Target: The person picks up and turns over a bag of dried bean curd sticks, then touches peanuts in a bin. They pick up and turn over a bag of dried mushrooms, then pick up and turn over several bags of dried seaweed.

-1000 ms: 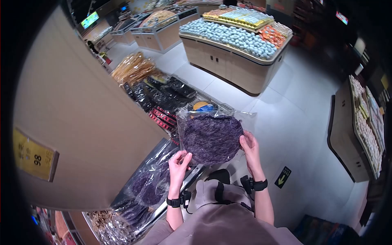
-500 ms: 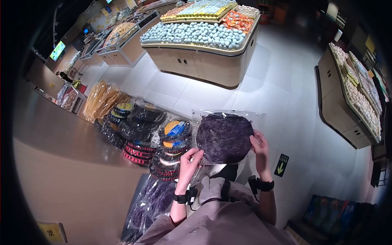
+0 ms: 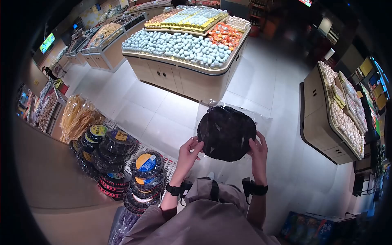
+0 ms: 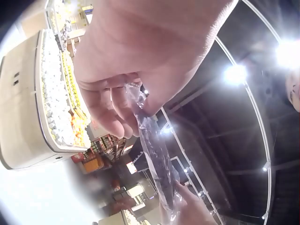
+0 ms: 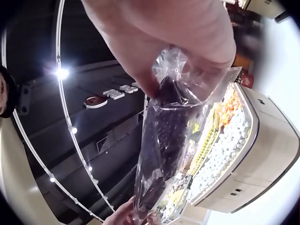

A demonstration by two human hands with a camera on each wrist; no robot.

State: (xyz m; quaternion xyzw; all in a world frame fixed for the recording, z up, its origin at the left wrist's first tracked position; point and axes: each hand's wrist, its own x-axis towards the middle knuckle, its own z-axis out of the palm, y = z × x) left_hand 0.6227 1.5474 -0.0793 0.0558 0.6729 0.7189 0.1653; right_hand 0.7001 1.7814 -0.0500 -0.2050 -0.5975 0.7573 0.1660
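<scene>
My left hand [image 3: 190,150] and right hand [image 3: 258,148] each pinch an edge of the clear seaweed bag [image 3: 226,132], upright over the floor [image 3: 163,110], and with so thin a grip the slick plastic could slip free.

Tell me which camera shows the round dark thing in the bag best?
The head view. There the round dark thing faces the camera whole, held at its edges by the left hand and right hand. Both wrist views show it only edge-on, a thin dark sliver in plastic.
</scene>
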